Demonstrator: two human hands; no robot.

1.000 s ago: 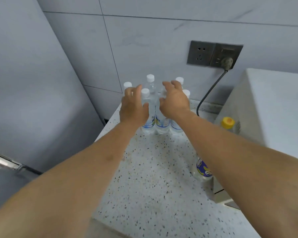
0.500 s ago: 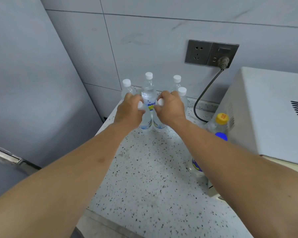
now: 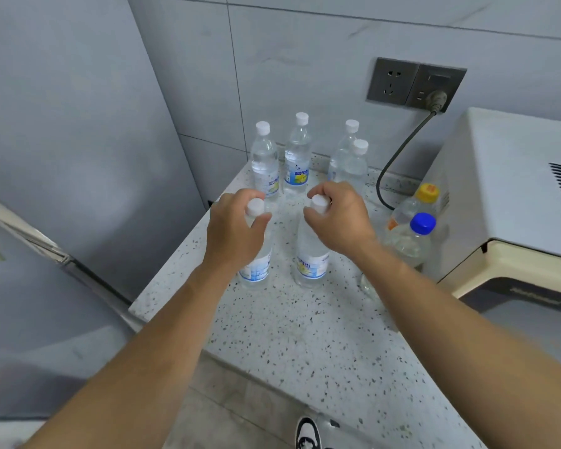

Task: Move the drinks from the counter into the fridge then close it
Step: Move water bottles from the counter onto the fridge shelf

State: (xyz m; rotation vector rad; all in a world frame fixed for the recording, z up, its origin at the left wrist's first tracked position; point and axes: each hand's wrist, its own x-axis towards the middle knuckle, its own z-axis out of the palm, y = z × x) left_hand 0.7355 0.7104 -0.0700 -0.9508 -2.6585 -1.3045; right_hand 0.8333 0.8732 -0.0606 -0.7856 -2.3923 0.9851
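My left hand [image 3: 232, 230] grips the neck of a clear white-capped water bottle [image 3: 256, 264]. My right hand [image 3: 340, 218] grips the neck of a second one [image 3: 311, 257]. Both bottles hang upright just above the speckled counter [image 3: 305, 335], nearer to me than the rest. Several more white-capped water bottles [image 3: 297, 157] stand at the back of the counter by the wall. A yellow-capped bottle [image 3: 416, 205] and a blue-capped bottle [image 3: 415, 234] stand at the right beside the microwave. The grey fridge [image 3: 62, 157] rises at the left, its doors shut.
A cream microwave [image 3: 512, 196] fills the counter's right side. Its cable [image 3: 389, 170] runs up to a wall socket [image 3: 415, 82]. The counter's front edge drops to a tiled floor, where a shoe [image 3: 306, 434] shows.
Both hands closed round the necks of two front bottles and drew them towards me, away from the group at the wall. The camera pulled back too.
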